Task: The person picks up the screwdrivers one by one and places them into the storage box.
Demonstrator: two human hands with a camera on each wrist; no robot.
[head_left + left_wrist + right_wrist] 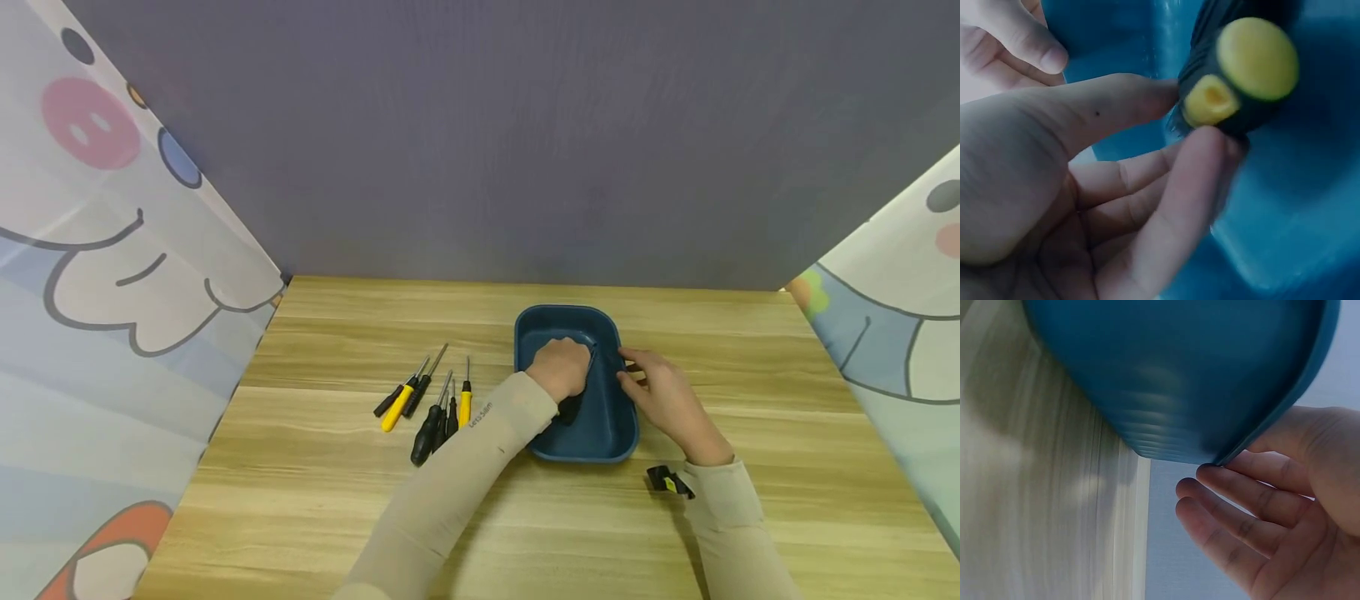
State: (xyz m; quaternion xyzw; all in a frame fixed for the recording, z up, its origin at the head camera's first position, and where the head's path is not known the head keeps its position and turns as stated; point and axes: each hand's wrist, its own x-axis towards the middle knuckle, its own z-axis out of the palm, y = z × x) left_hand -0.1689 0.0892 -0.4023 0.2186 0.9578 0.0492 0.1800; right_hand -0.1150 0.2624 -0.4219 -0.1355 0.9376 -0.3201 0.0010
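Observation:
My left hand (561, 367) reaches down into a blue tray (583, 457). Its thumb and fingers pinch a black-handled screwdriver with a small yellow end (1211, 102), blurred in the left wrist view. Right beside that end is a larger round yellow end (1257, 59) on another dark handle. In the head view a thin shaft (593, 357) sticks out past the knuckles, and a black handle (570, 408) shows below the hand. At the tray's right rim, my right hand (670, 403) pinches the edge between thumb and forefinger, its other fingers loosely extended.
Several screwdrivers lie left of the tray, among them a yellow-handled one (398, 408) and a thick black-handled one (427, 435). A small black object with a yellow mark (664, 479) is by the right cuff. A grey panel (525, 167) rises behind the wooden table (315, 500).

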